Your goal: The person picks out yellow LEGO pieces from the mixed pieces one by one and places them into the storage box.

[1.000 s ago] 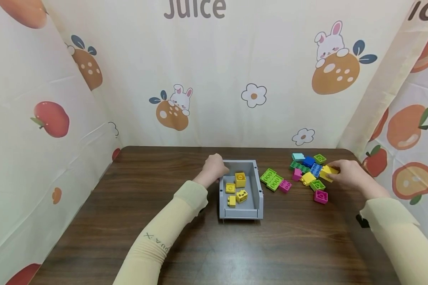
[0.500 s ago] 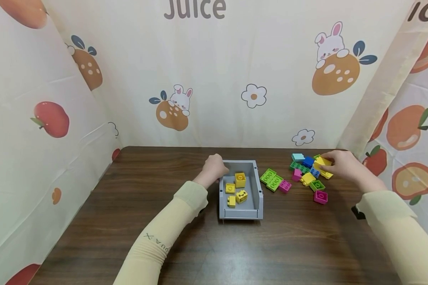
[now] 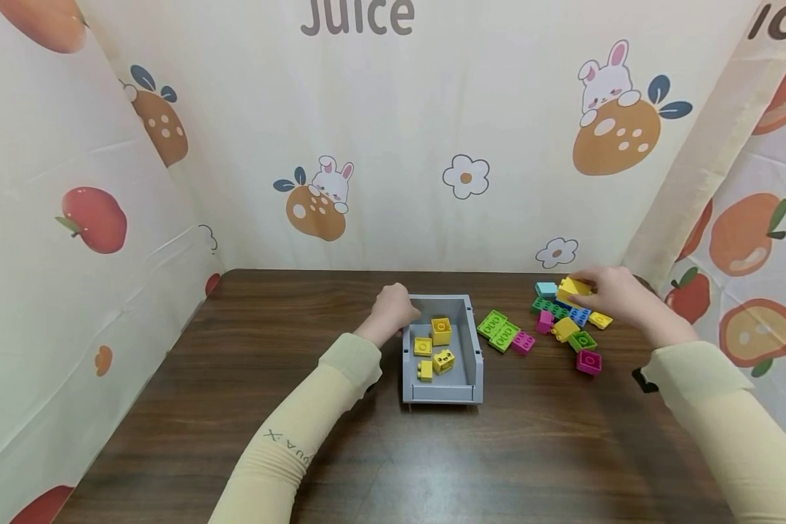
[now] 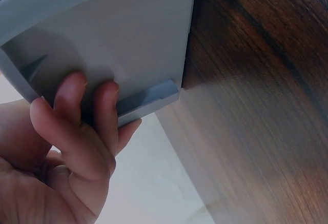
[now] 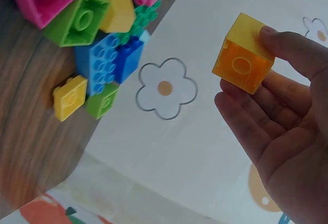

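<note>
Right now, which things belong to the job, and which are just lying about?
In the job, it seems:
yellow brick in the right hand
grey box gripped by the left hand
four yellow bricks in the box
perhaps two loose yellow bricks

Lying about, apparently:
pink bricks
green bricks
blue bricks

At table level, the lime plates [image 3: 498, 330] and a magenta brick [image 3: 523, 343] obstruct your direct line from the brick pile [image 3: 565, 330] to the gray tray [image 3: 442, 394]. You have passage above them. The tray's walls bar low entry; its top admits you. Your left hand [image 3: 395, 309] occupies the left wall's far end. The curtain [image 3: 393, 218] limits reach behind the table [image 3: 498, 466].
</note>
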Motion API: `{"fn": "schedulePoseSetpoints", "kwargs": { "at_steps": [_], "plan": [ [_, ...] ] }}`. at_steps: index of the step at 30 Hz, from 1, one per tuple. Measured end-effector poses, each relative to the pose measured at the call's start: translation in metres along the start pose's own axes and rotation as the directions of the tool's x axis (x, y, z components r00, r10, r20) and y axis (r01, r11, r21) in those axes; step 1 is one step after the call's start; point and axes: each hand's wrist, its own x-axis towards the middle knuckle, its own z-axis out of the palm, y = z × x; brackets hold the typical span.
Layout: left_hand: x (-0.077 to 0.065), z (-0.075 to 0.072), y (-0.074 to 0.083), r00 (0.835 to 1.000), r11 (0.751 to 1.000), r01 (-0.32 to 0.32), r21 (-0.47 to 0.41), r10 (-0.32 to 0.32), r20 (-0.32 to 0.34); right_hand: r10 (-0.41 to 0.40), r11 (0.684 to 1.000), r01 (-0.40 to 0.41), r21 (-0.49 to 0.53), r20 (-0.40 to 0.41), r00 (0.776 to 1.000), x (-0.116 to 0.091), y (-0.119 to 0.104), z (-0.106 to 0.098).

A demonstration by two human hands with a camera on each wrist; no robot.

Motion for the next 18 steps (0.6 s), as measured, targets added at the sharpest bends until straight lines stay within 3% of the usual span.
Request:
{"fn": "schedulePoseSetpoints", "kwargs": {
  "at_steps": [18],
  "plan": [
    [0.001,0.0,0.0,1.0,1.0,-0.006,0.017,0.006,-0.005,-0.158,0.985,0.154,-0.083,-0.038,0.987,0.015,-0.042,0.0]
  ]
}}
